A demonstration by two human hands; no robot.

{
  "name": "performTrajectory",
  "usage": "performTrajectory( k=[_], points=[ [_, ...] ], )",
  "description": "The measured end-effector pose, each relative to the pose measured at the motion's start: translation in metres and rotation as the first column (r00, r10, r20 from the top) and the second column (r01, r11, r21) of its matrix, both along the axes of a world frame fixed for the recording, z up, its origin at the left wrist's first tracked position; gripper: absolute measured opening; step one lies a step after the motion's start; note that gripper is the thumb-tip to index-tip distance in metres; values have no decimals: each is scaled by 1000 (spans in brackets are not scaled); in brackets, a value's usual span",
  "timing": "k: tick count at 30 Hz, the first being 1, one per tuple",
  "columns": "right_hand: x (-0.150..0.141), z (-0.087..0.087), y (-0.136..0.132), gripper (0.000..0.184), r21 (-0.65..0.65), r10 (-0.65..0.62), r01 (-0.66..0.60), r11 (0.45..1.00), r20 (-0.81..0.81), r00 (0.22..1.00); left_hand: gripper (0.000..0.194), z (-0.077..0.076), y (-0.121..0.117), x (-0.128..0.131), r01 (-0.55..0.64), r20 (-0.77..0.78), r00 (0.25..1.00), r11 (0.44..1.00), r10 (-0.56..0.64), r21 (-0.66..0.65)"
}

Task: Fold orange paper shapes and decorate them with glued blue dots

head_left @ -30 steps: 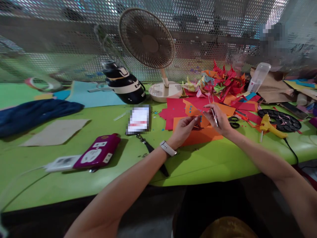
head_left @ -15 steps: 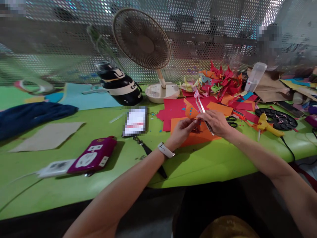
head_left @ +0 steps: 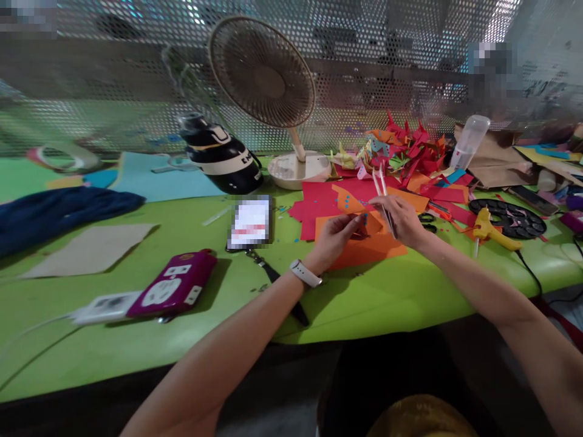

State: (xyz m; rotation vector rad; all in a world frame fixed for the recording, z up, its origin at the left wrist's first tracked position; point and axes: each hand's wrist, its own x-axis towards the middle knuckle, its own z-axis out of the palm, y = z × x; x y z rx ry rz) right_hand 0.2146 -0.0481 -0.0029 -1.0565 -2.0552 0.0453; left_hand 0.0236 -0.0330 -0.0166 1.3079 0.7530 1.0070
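On the green-covered table (head_left: pixel 255 321), above the flat orange paper sheet (head_left: pixel 371 258), the left hand (head_left: pixel 336 238) pinches, thumb against fingers, a folded orange paper piece with blue dots (head_left: pixel 348 200). The right hand (head_left: pixel 403 221) is curled closed around silver metal tweezers (head_left: pixel 390 221), 2 prongs apart; a slip could dislodge dots. Beyond, the round beige fan's (head_left: pixel 266 79) draught, if running, could scatter scraps.

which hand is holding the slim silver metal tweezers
The right hand holds the tweezers; the left hand, with a white band at its wrist, instead holds blue-dotted orange paper.
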Motion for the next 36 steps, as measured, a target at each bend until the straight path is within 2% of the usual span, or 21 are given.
performTrajectory(
  k=[3,6,10,14,20,28,36],
  points=[
    [-3,2,0,29,-43,-70,64,997,-156,985,52,0,1,0,-36,11,999,999,35,9],
    [-3,4,0,32,-103,-97,84,991,-127,987,51,0,1,1,-51,0,999,998,51,40],
    [-1,5,0,32,-176,-4,-5,984,-55,998,46,1,0,0,-49,-20,999,995,50,84],
    [0,5,0,25,-286,76,-98,953,-87,993,45,1,1,-1,-49,-21,998,992,52,114],
    [2,7,3,20,-365,80,-156,918,-215,973,44,0,1,-2,-32,-5,999,993,32,111],
    [0,11,-1,18,-421,86,-185,888,-243,966,50,3,0,-1,-28,-15,999,999,28,43],
    [-2,9,1,23,-509,91,-266,819,-342,935,53,-2,4,-2,-35,-61,997,994,41,99]
  ],
)
